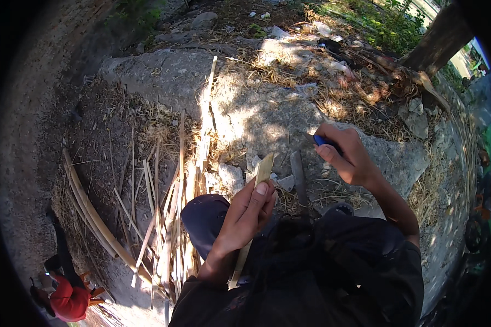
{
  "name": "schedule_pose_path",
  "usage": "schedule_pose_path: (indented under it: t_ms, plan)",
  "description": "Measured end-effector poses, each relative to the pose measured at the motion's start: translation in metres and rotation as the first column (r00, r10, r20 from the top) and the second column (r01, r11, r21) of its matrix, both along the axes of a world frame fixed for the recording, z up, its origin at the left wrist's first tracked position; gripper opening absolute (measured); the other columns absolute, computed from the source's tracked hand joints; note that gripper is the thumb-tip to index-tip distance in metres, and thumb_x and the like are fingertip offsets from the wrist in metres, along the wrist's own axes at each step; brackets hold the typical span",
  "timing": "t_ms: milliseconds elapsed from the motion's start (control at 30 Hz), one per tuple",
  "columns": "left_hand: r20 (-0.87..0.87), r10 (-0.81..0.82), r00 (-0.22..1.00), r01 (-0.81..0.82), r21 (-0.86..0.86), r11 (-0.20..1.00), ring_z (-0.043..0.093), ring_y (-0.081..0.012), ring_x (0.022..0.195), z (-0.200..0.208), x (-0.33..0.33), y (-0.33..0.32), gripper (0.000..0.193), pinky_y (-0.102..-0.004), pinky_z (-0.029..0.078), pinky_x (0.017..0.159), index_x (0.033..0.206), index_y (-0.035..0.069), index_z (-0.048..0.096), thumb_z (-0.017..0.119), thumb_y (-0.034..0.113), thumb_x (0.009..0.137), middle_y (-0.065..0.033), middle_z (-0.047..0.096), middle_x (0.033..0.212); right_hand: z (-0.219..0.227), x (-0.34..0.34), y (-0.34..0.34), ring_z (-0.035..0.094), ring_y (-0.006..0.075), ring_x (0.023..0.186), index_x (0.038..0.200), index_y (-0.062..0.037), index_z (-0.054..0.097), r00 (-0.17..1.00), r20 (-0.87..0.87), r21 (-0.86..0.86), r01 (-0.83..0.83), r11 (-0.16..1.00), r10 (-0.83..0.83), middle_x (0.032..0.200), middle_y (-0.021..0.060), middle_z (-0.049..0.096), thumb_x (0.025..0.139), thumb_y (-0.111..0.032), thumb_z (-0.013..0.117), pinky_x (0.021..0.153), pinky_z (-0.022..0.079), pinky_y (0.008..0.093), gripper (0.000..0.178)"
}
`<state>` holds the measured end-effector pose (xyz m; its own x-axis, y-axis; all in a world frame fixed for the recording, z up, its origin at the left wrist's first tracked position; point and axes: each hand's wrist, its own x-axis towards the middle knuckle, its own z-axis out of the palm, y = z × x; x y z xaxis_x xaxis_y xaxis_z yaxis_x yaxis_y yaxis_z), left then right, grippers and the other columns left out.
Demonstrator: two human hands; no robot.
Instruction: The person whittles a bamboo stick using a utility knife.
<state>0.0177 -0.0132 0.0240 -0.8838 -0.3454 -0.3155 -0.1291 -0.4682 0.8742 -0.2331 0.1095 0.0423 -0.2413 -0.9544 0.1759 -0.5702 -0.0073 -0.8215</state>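
Note:
My left hand (245, 213) is closed round a flat bamboo strip (264, 168), thumb laid along its face. The strip's cut tip points up and away from me, and its lower end (240, 267) shows below my wrist. My right hand (345, 155), held apart to the right, grips a blue handle (327, 144); no blade can be made out, so its kind is unclear. Between the two hands, near my knees, a grey flat blade-like bar (299, 179) stands up, its lower end hidden by my dark clothing.
Many split bamboo strips (172, 229) lie in a pile at my left, with curved thicker pieces (95, 218) beyond. A long stone slab (163, 73) crosses ahead, with dry grass and litter (360, 87) behind it. A tree trunk (439, 41) rises far right. A person in red (71, 298) sits lower left.

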Motion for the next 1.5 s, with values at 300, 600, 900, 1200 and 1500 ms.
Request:
schedule_pose_path:
  t_ms: [300,600,900,1200,1500]
  plan:
    - [-0.005,-0.008,1.0,0.008,-0.12,0.993,0.029,-0.003,0.053,0.006,-0.007,0.012,0.037,-0.0231,0.022,0.048,0.098,0.009,0.049,0.041,0.043,0.113,0.0052,0.04,0.067,0.012,0.025,-0.005,0.06,0.032,0.051,0.1,-0.0108,0.066,0.952,-0.293,-0.08,-0.118,0.99,0.09,0.069,0.0091,0.066,0.094,-0.039,0.076,0.047,0.04,0.0427,0.03]
    - [-0.001,0.013,1.0,-0.013,-0.245,0.97,0.031,-0.0026,0.053,0.0,-0.006,0.015,0.035,-0.0227,0.023,0.048,0.101,0.009,0.05,0.04,0.039,0.114,0.0053,0.04,0.068,0.009,0.024,-0.008,0.062,0.0316,0.053,0.101,-0.0111,0.068,0.953,-0.284,-0.015,-0.114,0.993,0.105,0.07,0.0095,0.068,0.092,-0.037,0.077,0.048,0.041,0.0424,0.029]
    - [0.015,0.024,1.0,-0.022,-0.117,0.993,0.029,-0.0042,0.051,-0.002,-0.006,0.015,0.035,-0.0235,0.022,0.049,0.099,0.009,0.049,0.041,0.039,0.114,0.0049,0.037,0.064,-0.016,0.013,-0.021,0.067,0.0309,0.057,0.102,-0.0112,0.074,0.956,-0.285,-0.124,-0.111,0.986,0.072,0.073,0.0094,0.072,0.095,-0.042,0.073,0.051,0.046,0.0401,0.032]
    - [-0.129,0.002,0.992,0.034,0.28,0.959,0.025,-0.0045,0.047,0.0,0.011,-0.019,0.038,-0.0222,0.021,0.043,0.093,0.012,0.042,0.037,0.043,0.115,0.0041,0.034,0.064,-0.115,-0.085,0.021,0.047,0.0114,0.061,0.099,-0.0026,0.069,0.93,-0.021,0.292,0.356,0.888,-0.366,0.066,0.0037,0.052,0.109,-0.05,0.048,0.058,0.036,0.0368,0.053]
    - [-0.123,-0.062,0.991,0.092,0.258,0.962,0.029,-0.0085,0.046,-0.006,0.0,-0.009,0.045,-0.026,0.022,0.042,0.089,0.011,0.041,0.04,0.049,0.112,0.0003,0.035,0.062,0.001,0.005,-0.016,0.057,0.0237,0.056,0.105,-0.0032,0.065,0.998,0.025,-0.018,-0.064,0.998,0.065,0.068,0.0097,0.059,0.105,-0.04,0.059,0.057,0.043,0.0379,0.037]
